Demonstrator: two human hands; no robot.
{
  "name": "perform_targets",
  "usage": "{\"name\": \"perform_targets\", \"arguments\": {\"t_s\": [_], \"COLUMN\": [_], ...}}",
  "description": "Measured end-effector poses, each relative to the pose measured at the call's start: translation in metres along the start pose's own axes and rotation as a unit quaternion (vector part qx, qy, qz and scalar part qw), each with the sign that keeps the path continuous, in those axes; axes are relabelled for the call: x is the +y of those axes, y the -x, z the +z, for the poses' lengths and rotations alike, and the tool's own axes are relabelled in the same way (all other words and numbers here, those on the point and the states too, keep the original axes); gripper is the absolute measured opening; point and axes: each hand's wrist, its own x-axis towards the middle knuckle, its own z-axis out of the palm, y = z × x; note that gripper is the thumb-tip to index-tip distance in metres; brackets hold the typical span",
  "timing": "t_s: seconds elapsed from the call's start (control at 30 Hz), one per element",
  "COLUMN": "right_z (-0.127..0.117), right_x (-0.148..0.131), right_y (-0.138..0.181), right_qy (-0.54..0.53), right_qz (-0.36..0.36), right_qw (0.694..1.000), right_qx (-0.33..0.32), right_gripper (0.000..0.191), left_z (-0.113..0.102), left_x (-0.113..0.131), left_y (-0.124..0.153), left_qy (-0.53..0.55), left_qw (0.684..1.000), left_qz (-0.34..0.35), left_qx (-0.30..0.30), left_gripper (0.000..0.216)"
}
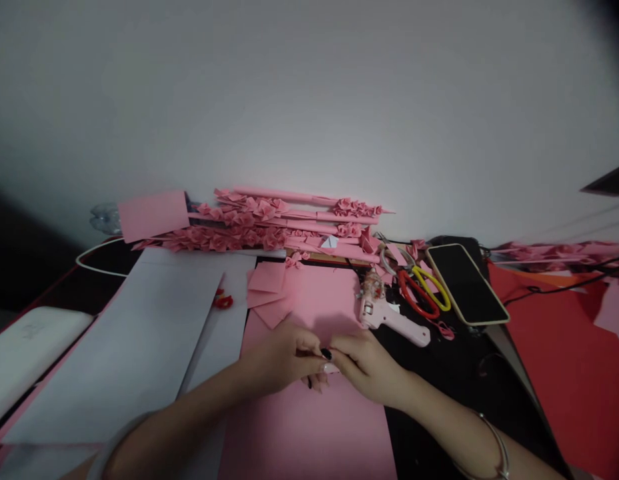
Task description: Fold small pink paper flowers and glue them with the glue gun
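My left hand (284, 360) and my right hand (366, 363) meet fingertip to fingertip over a large pink paper sheet (309, 427) on the dark table. The fingers of both are curled and pinched together around something small that I cannot make out. Small pink paper squares (269, 293) lie just beyond my left hand. A pink glue gun (394, 320) rests just past my right hand.
Pink paper rolls and folded paper flowers (269, 223) line the wall. Red and yellow scissors (422, 290) and a phone (466, 283) lie at the right, near red paper (554, 353). White sheets (139, 340) and a white case (29, 353) sit at the left.
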Motion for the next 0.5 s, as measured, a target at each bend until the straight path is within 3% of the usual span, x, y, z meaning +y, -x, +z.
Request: {"name": "perform_targets", "arguments": {"t_s": [0.2, 0.4, 0.5], "right_z": [-0.0026, -0.0039, -0.0021], "right_x": [-0.0029, 0.0029, 0.0068], "right_y": [-0.0020, -0.0027, -0.0010], "right_qy": [0.005, -0.026, -0.056], "right_qz": [0.002, -0.005, 0.017], "right_qw": [1.000, 0.998, 0.998], "right_qx": [-0.021, -0.064, -0.034], "right_gripper": [0.032, 0.031, 0.032], "left_z": [0.0001, -0.0004, 0.0008], "left_x": [-0.0039, -0.0037, -0.0003], "left_y": [-0.0002, 0.0007, 0.0014], "left_qy": [-0.003, 0.007, 0.006], "left_qw": [1.000, 1.000, 1.000], "left_qz": [0.021, 0.000, -0.001], "left_qx": [-0.005, 0.011, 0.022], "left_gripper": [0.007, 0.003, 0.011]}}
